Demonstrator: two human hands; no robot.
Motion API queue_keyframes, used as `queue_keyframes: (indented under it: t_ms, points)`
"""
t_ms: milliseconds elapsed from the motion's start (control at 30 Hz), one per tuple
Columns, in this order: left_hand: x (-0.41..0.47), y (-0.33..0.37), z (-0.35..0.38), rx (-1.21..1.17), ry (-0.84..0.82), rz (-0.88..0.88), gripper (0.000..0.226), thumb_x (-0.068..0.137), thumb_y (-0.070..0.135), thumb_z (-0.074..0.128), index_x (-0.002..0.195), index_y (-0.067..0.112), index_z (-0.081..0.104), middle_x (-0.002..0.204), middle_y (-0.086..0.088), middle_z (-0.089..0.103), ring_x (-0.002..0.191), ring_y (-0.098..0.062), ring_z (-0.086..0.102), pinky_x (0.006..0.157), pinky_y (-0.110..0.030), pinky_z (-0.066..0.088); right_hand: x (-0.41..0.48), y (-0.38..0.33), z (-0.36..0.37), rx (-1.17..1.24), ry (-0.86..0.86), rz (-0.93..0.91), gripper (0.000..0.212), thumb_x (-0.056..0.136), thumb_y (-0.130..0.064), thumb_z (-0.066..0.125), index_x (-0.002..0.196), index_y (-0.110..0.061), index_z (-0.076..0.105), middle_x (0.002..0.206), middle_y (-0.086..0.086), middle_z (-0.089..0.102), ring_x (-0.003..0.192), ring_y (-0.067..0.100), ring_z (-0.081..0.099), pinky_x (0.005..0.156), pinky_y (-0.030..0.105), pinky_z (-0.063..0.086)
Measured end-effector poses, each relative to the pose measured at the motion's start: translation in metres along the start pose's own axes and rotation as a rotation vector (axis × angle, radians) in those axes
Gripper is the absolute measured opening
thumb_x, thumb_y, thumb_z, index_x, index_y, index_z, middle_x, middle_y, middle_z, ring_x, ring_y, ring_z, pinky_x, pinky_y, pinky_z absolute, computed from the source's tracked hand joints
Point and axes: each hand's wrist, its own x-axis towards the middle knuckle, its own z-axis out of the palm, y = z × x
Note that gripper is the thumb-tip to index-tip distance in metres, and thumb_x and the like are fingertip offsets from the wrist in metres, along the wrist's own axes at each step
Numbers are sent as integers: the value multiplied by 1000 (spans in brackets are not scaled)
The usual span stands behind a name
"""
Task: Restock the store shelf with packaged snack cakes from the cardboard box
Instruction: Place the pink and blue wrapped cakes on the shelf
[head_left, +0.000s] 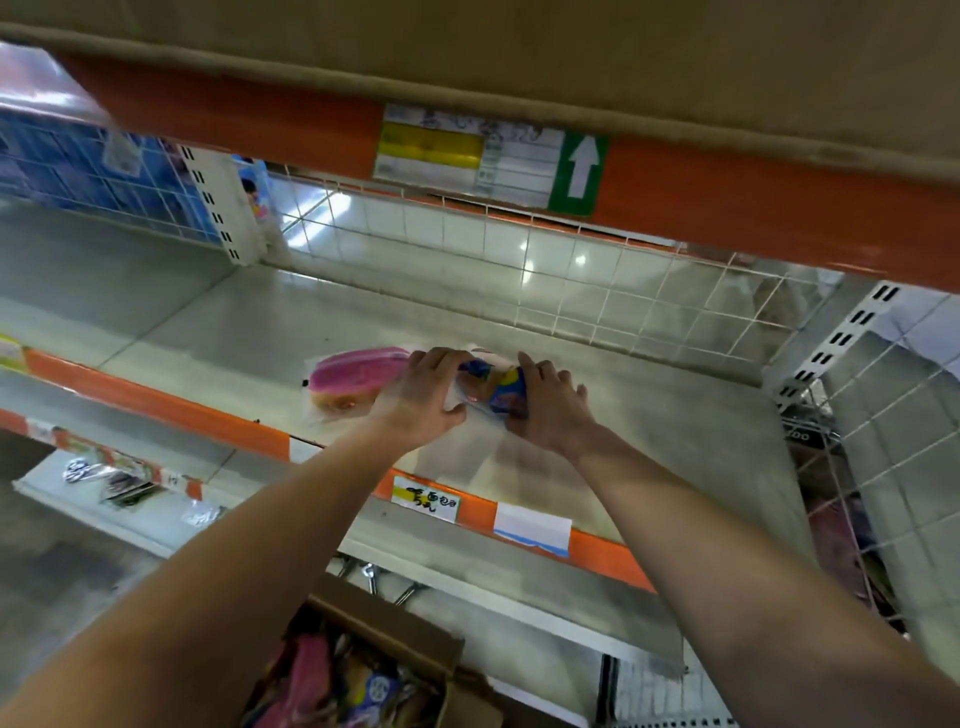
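Shelf (649, 415) holds pink cake (353, 376) and blue-labelled pack (501, 387).

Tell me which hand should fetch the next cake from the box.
Left hand, probably: the cardboard box lies beneath its forearm; the right hand grips the blue pack.

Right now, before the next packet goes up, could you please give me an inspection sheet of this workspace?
Surface: grey metal shelf with an orange front edge.
Job's things: pink snack cake packet lies on the shelf, left of the hands; blue snack cake packet sits between the hands; cardboard box is below, open, with packets inside.
Clutter: nothing seen on this shelf.
Fingers: left hand and right hand each grip the blue snack cake packet with curled fingers.
Cables: nothing seen.
Surroundings: wire mesh back; price label on the front edge; green arrow sign above.
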Motion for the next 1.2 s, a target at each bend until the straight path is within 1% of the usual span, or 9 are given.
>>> queue_keyframes:
  t_ms: [200,400,467,567,700,800,900,1033,1200]
  points:
    - [11,6,-7,-13,2,-11,80,76,32,75,143,22,33,146,-3,37,131,-27,33,104,-40,36,-20,35,-13,-25,65,-117,95,75,-38,72,152,-24,18,133,10,39,117,36,39,89,48,47]
    - [8,33,2,-172,-246,78,112,66,31,84,150,25,11,154,-8,19,137,-30,29,111,-41,32,-59,55,-28,-184,197,-374,98,52,-20,84,140,-12,43,113,19,55,94,41,54,68,47,54]
    - [7,48,3,-308,-270,39,118,65,31,86,151,25,5,155,-9,18,137,-28,31,111,-37,32,-73,56,-32,-211,265,-395,103,51,-21,86,141,-14,36,116,18,54,98,39,53,72,47,54]
    - [6,68,1,-428,-220,26,126,58,35,89,151,27,4,153,-9,21,138,-26,31,109,-43,37,-92,57,-39,-237,355,-351,108,47,-24,89,139,-14,33,114,16,57,102,31,43,74,45,56]
    - [0,78,-3,-258,-220,210,115,64,29,86,150,25,9,155,-4,6,134,-23,35,105,-32,41,-116,62,-43,-140,427,-242,106,48,-22,88,138,-14,33,115,16,56,104,32,42,78,46,54]
    - [-6,90,-2,-197,-128,284,92,67,24,83,140,18,28,146,-3,21,119,-23,50,94,-31,48,-131,69,-45,-91,424,-204,102,55,-21,85,140,-17,29,124,15,50,112,38,46,83,50,53]
    - [-9,105,-3,-200,-72,308,78,67,14,81,131,12,36,135,-7,31,111,-24,51,89,-27,45,-151,76,-50,-55,402,-164,96,67,-35,79,144,-19,24,135,9,37,123,32,34,90,50,50]
    - [-7,113,-16,-173,-109,385,74,69,9,79,129,10,36,134,-8,29,115,-22,46,91,-24,45,-177,85,-66,-35,332,42,93,82,-51,64,153,-21,12,153,7,23,141,27,18,111,46,33]
    - [7,126,-41,-68,-154,522,75,67,1,78,129,14,39,141,-8,26,121,-28,44,90,-27,48,-193,87,-87,-113,295,114,91,87,-52,57,153,-22,2,158,3,11,145,23,10,115,42,21]
